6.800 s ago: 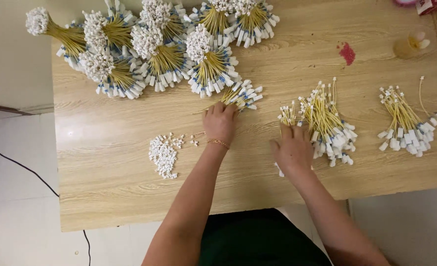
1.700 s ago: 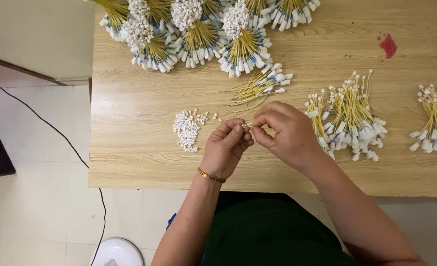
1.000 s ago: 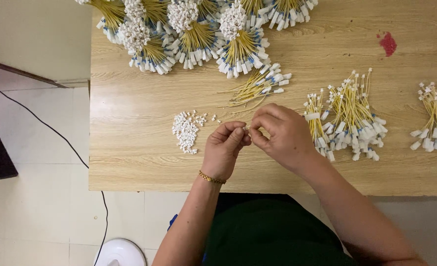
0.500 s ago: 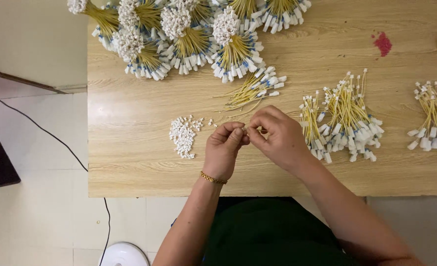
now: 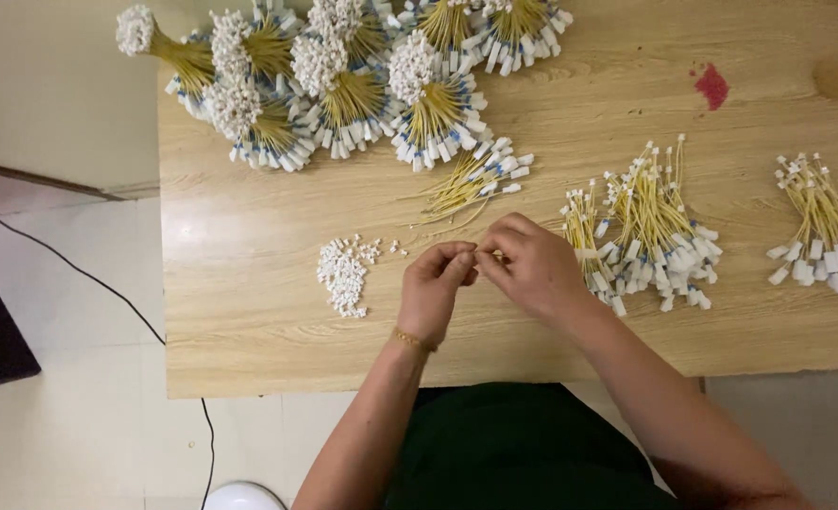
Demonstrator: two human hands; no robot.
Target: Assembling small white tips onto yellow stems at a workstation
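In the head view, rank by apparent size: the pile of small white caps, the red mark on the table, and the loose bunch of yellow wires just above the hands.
1. Loose bunch of yellow wires, largest.
2. Pile of small white caps.
3. Red mark, smallest.

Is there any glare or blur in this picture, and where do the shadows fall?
Head view: a pale glare patch sits on the wooden table near its left edge; the left hand and right hand look slightly soft; the small yellow piece pinched between them is too blurred to identify; shadows are faint and diffuse.
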